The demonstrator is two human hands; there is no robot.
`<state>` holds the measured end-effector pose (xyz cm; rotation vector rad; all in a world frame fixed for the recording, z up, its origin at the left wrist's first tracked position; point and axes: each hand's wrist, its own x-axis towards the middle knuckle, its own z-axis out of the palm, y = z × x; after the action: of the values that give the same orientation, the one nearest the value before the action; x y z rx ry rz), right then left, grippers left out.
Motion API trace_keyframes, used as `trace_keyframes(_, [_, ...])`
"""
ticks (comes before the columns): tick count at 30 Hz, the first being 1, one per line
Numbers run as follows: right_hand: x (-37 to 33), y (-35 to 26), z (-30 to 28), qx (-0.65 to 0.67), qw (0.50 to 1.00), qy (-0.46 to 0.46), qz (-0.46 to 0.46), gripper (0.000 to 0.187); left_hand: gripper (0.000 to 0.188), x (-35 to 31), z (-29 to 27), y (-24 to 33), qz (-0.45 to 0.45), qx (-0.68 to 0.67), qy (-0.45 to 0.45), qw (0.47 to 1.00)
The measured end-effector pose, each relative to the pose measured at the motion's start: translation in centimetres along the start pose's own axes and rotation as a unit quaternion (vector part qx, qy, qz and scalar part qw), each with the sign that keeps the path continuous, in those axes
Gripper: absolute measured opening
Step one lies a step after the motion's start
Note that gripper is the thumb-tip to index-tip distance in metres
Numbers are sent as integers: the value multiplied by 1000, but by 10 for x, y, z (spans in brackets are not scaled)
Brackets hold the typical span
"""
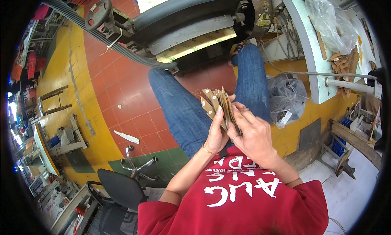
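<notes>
One shirt (244,210), two hands (254,135), one bundle (211,102)

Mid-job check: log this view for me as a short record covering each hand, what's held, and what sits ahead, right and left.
Left hand: holding brown pieces, thumb against them
Right hand: gripping the same bunch, ring on one finger
Held: flat, fanned, small white tags on some
Ahead: machine with handwheel at its left
Right: floor bag, clear; table with another clear bag
Left: black chair
</notes>
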<state>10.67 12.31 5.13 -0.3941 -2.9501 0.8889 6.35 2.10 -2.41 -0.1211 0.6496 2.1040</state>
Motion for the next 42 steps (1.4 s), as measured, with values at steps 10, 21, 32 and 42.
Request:
trace_keyframes(10, [6,25,-36,240,969,-28,49,45,66,-23,-12,8,-192,15,-129,973])
trace_keyframes(21, [5,54,-38,316,939,-137,2,46,63,-37,-1,7,-208,68,-124,968])
trace_keyframes(32, [-1,62,-30,410,893,-183,-23,35,70,-40,0,0,-232,141,-113,956])
trace_keyframes(42, [3,75,-31,474,847,-224,-87,23,67,-47,-6,9,-160,186,-164,955])
